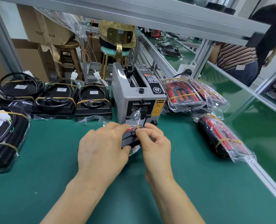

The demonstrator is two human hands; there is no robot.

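Note:
My left hand (101, 149) grips a black device (130, 140) with red on its top, holding it on edge just above the green mat (53, 167). My right hand (155, 143) pinches the device's upper edge near a rubber band, fingers curled. Most of the device is hidden behind my hands. Directly behind them stands a grey automatic tape dispenser (138, 96), with a strip of clear tape hanging from its front slot.
Black devices with coiled cables (92, 101) held by rubber bands line the left. Bagged red-and-black units (184, 94) lie right of the dispenser, and one (223, 139) lies by the aluminium table rail (263, 177). People stand at the far right. Stools and cardboard boxes stand behind.

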